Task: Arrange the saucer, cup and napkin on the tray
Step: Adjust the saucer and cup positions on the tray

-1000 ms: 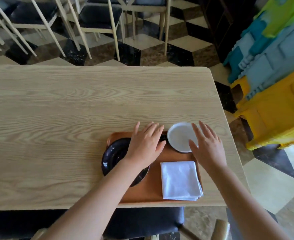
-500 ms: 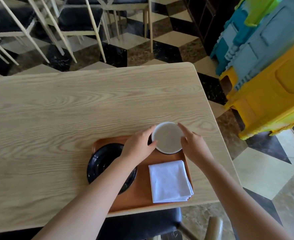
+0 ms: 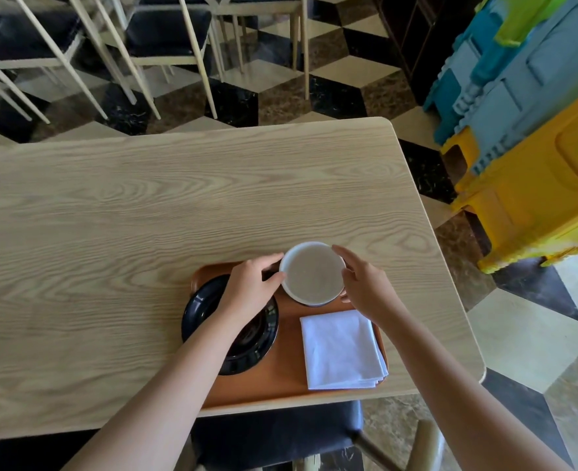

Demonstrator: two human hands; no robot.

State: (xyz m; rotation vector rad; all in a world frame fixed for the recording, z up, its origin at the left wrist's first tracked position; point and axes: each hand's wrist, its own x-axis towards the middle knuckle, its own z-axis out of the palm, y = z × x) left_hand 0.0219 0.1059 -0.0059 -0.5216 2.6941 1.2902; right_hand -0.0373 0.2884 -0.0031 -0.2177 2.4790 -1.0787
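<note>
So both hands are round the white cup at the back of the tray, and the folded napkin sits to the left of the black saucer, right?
Not quite. In the head view the napkin lies to the right of the black saucer, not the left. The rest holds: the left hand and right hand are round the white cup at the back of the tray.

A long rectangular desk of pale wood grain with rounded corners (image 3: 144, 215) is filling most of the view. Beyond its far edge, several chairs with slim cream legs and dark cushioned seats (image 3: 165, 32) are standing on a floor of cube-patterned cream, brown and black marble tiles (image 3: 318, 79). To the right, a pile of big moulded plastic pieces in yellow, grey-blue, teal and lime green (image 3: 536, 147), possibly stacked stools, is sitting close beside the desk. A dark padded seat (image 3: 274, 433) is showing under the near edge.
</note>
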